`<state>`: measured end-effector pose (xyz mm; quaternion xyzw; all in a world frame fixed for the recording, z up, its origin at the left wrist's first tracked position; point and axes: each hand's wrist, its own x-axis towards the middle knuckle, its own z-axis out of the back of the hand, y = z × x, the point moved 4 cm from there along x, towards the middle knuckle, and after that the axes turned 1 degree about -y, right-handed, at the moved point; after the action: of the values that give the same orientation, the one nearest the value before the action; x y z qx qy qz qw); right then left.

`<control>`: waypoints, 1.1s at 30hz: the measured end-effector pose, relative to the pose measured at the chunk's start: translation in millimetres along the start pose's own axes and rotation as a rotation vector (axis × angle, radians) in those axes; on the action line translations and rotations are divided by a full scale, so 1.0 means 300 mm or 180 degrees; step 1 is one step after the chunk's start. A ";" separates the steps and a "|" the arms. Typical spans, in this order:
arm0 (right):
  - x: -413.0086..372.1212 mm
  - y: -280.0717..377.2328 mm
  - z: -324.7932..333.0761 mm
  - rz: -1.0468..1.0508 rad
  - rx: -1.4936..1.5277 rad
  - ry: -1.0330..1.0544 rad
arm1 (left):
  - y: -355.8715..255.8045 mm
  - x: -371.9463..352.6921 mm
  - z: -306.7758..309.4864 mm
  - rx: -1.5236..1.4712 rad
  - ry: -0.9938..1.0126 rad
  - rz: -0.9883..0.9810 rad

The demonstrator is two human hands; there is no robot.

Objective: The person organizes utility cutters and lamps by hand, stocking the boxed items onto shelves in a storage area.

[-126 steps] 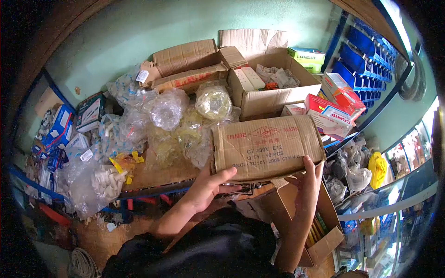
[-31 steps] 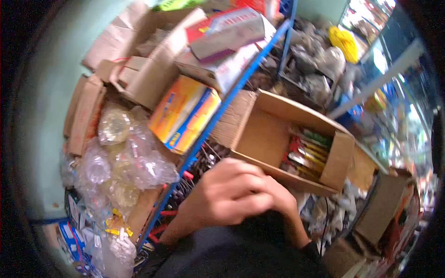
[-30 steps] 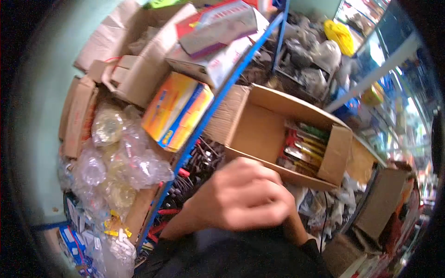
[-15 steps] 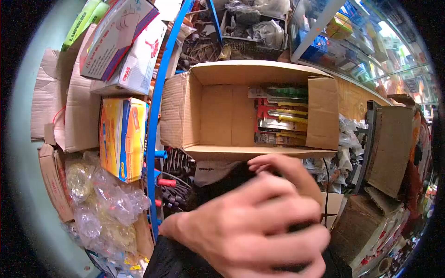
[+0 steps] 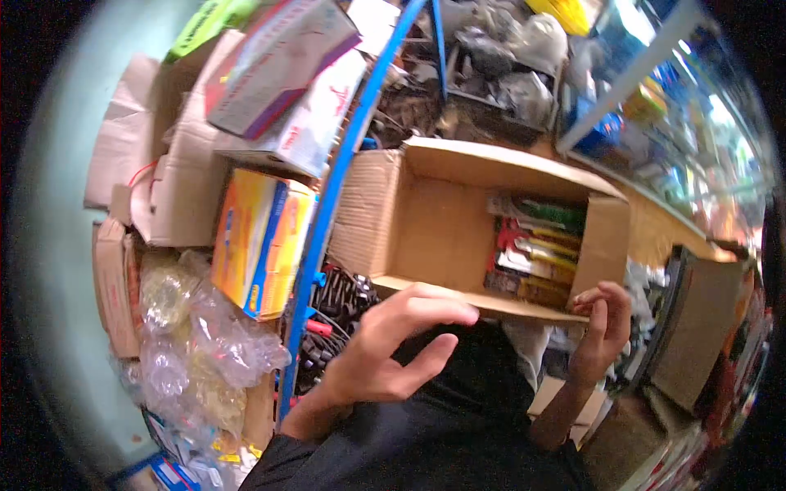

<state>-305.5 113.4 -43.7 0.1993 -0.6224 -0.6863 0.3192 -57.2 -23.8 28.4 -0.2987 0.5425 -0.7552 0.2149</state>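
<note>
An open cardboard box [image 5: 446,233] sits in front of me, tilted in this view. Inside its right end lie several carded packs [image 5: 536,254] with yellow handles, red and black card and a green strip. My left hand [image 5: 397,348] is by the box's near edge, thumb and fingers apart, nothing between them. At the near right corner is my right hand [image 5: 604,331], fingers bent and thumb apart, fingertips right at the cardboard.
A blue metal frame [image 5: 354,147] runs along the box's left. Beyond it stand a yellow and blue carton [image 5: 264,244], stacked cartons [image 5: 282,69] and clear plastic bags [image 5: 217,335]. Dark cables [image 5: 340,299] lie below. A glass display case [image 5: 655,106] is at far right, brown cartons [image 5: 696,327] at near right.
My hands, close together before, have moved apart: the left toward the box's near left, the right to its near right corner. The view has turned, so the box now appears tilted.
</note>
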 end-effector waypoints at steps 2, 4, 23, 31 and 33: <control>0.003 0.002 -0.080 0.0046 0.0321 0.0104 | 0.054 -0.026 -0.023 -0.0166 -0.0257 0.0453; -0.015 0.031 -0.229 -0.0003 0.1015 0.0640 | 0.085 0.011 -0.071 -0.0302 -0.0699 0.0260; 0.107 0.144 -0.473 0.0506 0.0945 0.0861 | 0.111 0.208 -0.256 -0.2390 -0.0411 0.0702; 0.179 0.096 -0.258 -0.1102 0.4536 0.0727 | 0.145 0.276 -0.250 -0.6149 -0.0522 0.0826; 0.172 0.101 -0.211 -0.1379 0.5178 0.0686 | 0.156 0.280 -0.264 -0.6294 -0.0484 0.0865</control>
<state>-294.4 31.3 -16.9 0.5460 -0.8364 -0.0483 -0.0045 -172.6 -38.5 -16.1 -0.3261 0.9412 0.0874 -0.0114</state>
